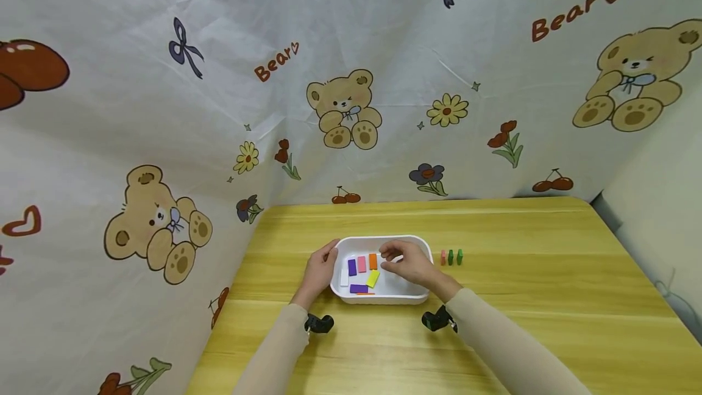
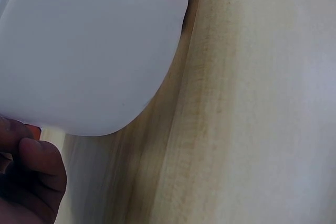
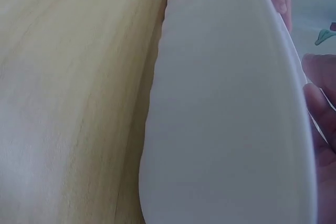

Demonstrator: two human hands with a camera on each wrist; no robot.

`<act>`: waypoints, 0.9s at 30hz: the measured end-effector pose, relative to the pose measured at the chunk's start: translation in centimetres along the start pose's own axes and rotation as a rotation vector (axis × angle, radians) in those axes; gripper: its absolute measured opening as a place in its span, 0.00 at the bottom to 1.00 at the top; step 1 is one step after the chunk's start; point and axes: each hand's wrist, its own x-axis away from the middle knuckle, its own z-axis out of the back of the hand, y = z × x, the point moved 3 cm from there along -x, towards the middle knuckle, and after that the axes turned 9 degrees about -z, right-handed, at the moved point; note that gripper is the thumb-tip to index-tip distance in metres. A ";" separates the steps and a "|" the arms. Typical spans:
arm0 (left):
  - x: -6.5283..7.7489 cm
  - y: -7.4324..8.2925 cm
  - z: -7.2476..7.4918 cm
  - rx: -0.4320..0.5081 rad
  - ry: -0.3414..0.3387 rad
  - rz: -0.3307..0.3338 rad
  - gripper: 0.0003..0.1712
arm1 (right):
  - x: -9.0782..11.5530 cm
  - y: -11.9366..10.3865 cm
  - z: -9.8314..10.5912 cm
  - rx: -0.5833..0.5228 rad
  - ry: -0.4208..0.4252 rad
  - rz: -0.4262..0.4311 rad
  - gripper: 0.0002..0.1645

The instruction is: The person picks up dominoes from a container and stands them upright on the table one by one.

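A white plastic basin (image 1: 378, 300) stands on the table, holding several small coloured blocks. Among them are a purple block (image 1: 352, 267), a pink block (image 1: 361, 264), an orange block (image 1: 373, 261), a yellow block (image 1: 373, 278) and a white block (image 1: 344, 277). My left hand (image 1: 319, 270) grips the basin's left end, with its fingers (image 2: 42, 158) bent beside the wall in the left wrist view. Over the basin's right half, my right hand (image 1: 408, 262) reaches in with bent fingers. Its thumb and forefinger tips stand apart, and no block shows between them.
Right of the basin, a pink block (image 1: 443, 257), a green block (image 1: 451, 257) and another green block (image 1: 459, 256) stand in a row on the wooden table (image 1: 521, 297). A printed bear cloth (image 1: 395, 157) hangs behind and at the left.
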 end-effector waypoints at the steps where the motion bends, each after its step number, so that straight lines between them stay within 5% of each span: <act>1: 0.0 0.0 0.0 0.000 0.000 -0.001 0.24 | 0.0 0.1 -0.2 0.005 -0.005 -0.002 0.17; 27: -0.2 -0.4 -0.1 0.005 0.000 -0.015 0.24 | -0.8 0.1 -2.2 0.038 -0.098 -0.004 0.19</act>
